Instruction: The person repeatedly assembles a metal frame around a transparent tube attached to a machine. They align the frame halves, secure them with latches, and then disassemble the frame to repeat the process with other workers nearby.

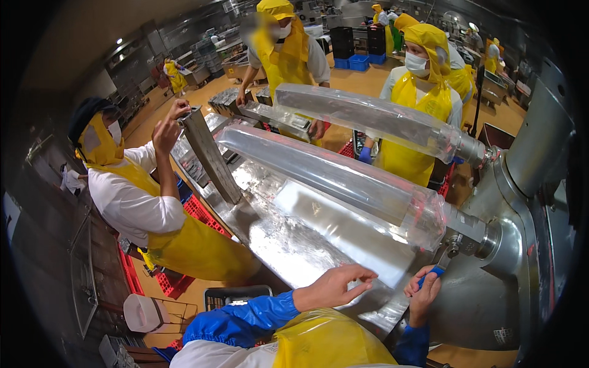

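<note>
My right hand (422, 294) is wrapped round a blue-gripped lever (431, 277) below the near metal nozzle (466, 228) of a large steel machine (491, 288). Over the steel table, my left hand (334, 287) has its fingers stretched out and holds nothing. A long clear plastic bag (319, 172) is gathered on the near nozzle and reaches far across the table. Beyond it, a second clear bag (368, 119) hangs from the far nozzle (471, 150). A white board (343, 227) lies under the near bag.
At the left, a co-worker (153, 202) in a yellow apron handles an upright long metal mould (211, 156). Another person (294, 55) touches a lying mould (276, 116) at the far side. A third (423, 104) stands by the far bag. A black basket (236, 293) sits near my left arm.
</note>
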Tool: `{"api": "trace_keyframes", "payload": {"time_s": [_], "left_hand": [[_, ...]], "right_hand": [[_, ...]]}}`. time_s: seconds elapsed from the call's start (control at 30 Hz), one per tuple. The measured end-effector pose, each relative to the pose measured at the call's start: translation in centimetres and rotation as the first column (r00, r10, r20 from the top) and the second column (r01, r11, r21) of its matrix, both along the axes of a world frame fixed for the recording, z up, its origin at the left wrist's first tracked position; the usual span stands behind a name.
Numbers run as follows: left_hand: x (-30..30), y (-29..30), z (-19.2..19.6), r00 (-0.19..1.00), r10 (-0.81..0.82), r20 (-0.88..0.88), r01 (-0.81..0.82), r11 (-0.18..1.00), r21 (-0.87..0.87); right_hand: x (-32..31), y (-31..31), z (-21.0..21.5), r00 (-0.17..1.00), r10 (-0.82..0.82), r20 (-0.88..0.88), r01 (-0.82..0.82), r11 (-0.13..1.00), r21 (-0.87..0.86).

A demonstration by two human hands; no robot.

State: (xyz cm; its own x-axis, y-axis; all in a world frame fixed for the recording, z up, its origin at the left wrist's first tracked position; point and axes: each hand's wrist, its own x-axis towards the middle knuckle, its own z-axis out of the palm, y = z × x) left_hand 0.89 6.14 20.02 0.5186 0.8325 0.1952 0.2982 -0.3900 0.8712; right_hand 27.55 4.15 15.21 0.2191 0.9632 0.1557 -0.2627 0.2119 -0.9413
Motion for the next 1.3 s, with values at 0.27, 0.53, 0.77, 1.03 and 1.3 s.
{"api": "trace_keyframes", "payload": {"time_s": [0.27, 0.53, 0.77, 1.03, 1.3], "left_hand": [[-4.1, -7.3, -3.7, 0.957, -0.274, -0.096, 0.212, 0.883, -0.419], [-5.5, -12.7, -2.2, 0.978, -0.119, -0.173, 0.019, 0.872, -0.49], [-10.2, -18.4, 0.3, 0.974, 0.06, -0.219, -0.201, 0.68, -0.705], [-12.9, -22.9, -4.6, 0.99, -0.01, -0.138, -0.095, 0.671, -0.735], [-13.2, -15.2, -4.6, 0.946, 0.296, -0.134, -0.304, 0.659, -0.688]], "right_hand": [[2.4, 0.7, -2.6, 0.947, 0.274, -0.166, -0.287, 0.956, -0.059], [4.7, 1.2, -26.1, 0.874, 0.237, 0.425, 0.011, 0.864, -0.503], [3.1, 4.1, -29.0, 0.265, -0.014, 0.964, 0.338, 0.938, -0.08], [3.7, 4.4, -31.9, 0.269, 0.022, 0.963, 0.269, 0.958, -0.097], [1.4, 6.4, -25.7, 0.339, -0.138, 0.931, 0.306, 0.952, 0.03]]}}
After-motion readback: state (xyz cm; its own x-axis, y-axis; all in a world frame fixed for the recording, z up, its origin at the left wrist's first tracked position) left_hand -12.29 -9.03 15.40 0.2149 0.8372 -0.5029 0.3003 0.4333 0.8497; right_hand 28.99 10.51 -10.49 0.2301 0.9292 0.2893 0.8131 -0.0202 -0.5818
